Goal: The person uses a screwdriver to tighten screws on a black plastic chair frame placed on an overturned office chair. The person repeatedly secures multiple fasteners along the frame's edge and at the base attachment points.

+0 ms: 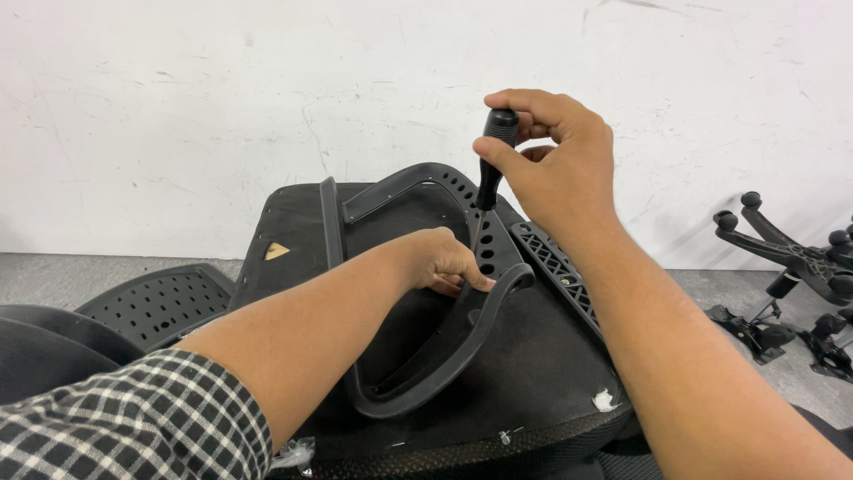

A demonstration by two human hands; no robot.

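Observation:
My right hand (555, 156) grips the black handle of a screwdriver (493, 160) held upright, its tip down at the black plastic armrest loop (440, 356). The loop lies on the underside of an upturned black chair seat (533, 356). My left hand (449, 262) rests on the inner edge of the armrest near the screwdriver tip, fingers curled against the plastic. A second armrest piece with holes (418, 182) curves behind the hands.
A perforated black chair back (160, 302) lies at the left on the grey floor. A black chair base with castors (791, 258) stands at the right by the white wall. A slotted black bracket (555, 267) lies on the seat.

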